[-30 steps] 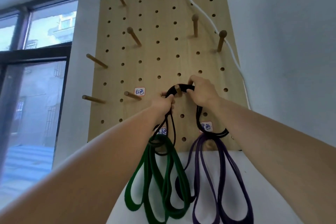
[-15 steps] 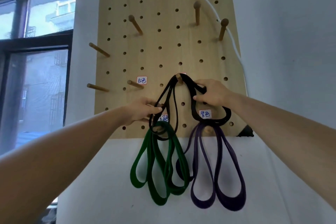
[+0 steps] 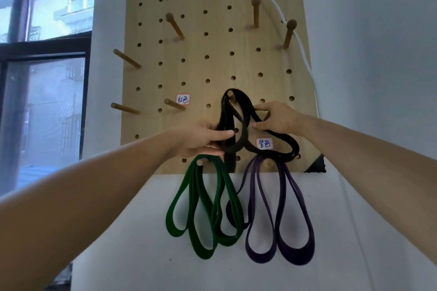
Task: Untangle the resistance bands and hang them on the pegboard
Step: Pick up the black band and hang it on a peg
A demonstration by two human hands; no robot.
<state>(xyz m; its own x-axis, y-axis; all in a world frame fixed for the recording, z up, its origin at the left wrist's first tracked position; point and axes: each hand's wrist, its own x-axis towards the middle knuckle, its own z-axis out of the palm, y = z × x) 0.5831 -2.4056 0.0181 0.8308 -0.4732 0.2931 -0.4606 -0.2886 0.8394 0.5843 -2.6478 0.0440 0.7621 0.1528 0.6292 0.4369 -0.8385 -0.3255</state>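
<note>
Pegboard (image 3: 208,38): pale wood, smooth matt grain. Pegs (image 3: 175,26): turned wood, unvarnished. Black band (image 3: 238,125), green band (image 3: 203,215), purple band (image 3: 283,220): matt rubber. Labels (image 3: 264,143): white paper. Wall (image 3: 378,78): matt paint.

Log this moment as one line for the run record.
left hand: grips black band | right hand: pinches black band | black band: looped over peg | green band, purple band: hung

Got the black band (image 3: 236,146) hooked over a peg (image 3: 231,97) low on the wooden pegboard (image 3: 217,45), twisted and bunched underneath. Got the green band (image 3: 204,251) and purple band (image 3: 295,253) dangling side by side in long loops off the bottom pegs (image 3: 200,162).
</note>
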